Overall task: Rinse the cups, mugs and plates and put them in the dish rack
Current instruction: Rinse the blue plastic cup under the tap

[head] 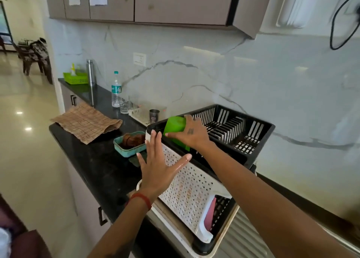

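My right hand (191, 134) grips a green plastic cup (174, 126), tilted bottom-up over the near left corner of the black dish rack (259, 130). Inside the rack, white-edged plate slots show, and I see no dishes in them. My left hand (157, 165), wet, lies flat with straight fingers against the white perforated side of the rack (187, 191). A pink item (211, 214) shows through an opening low in that white side.
On the black counter (93, 160) to the left lie a checked cloth (87, 121), a teal tray with a brown scrubber (129, 142), a steel tumbler (154, 115), glasses, a water bottle (116, 90), a steel flask (90, 72) and a green basket (76, 78). Marble wall behind, cabinets above.
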{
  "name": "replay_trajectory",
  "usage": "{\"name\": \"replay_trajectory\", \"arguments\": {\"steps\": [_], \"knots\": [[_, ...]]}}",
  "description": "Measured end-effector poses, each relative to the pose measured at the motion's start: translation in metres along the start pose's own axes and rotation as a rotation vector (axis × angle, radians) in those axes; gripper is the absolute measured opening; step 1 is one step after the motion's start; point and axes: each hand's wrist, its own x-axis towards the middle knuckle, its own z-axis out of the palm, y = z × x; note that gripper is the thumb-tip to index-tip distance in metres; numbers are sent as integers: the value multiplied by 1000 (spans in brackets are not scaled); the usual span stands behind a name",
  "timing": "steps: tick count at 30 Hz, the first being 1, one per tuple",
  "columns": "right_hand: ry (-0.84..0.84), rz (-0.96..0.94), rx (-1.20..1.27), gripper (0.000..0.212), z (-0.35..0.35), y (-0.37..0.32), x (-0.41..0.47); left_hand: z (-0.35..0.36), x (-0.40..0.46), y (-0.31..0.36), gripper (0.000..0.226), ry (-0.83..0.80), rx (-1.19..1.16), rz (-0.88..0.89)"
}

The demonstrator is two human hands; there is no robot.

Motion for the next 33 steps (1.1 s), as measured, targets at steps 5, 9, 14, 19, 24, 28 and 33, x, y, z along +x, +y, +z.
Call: {"name": "replay_trajectory", "arguments": {"steps": [5, 9, 14, 19, 24, 28, 33], "knots": [[-113, -46, 14, 88, 8, -1, 0, -4, 0, -9, 123, 5, 129, 58], [-118, -56, -7, 81, 7, -4, -4, -6, -1, -7, 118, 7, 146, 68], [-67, -96, 126, 76, -13, 1, -24, -20, -4, 2, 115, -79, 151, 24], [82, -163, 269, 65, -63, 35, -58, -22, -24, 38, 106, -152, 106, 136], [206, -121, 411, 48, -99, 96, -131, 6, -64, 91, 83, -109, 72, 432], [287, 13, 449, 47, -97, 162, -204, 47, -104, 119, 68, -16, 207, 729], [303, 324, 554, 39, -61, 259, -297, 122, -155, 126, 65, -313, 208, 754]]}}
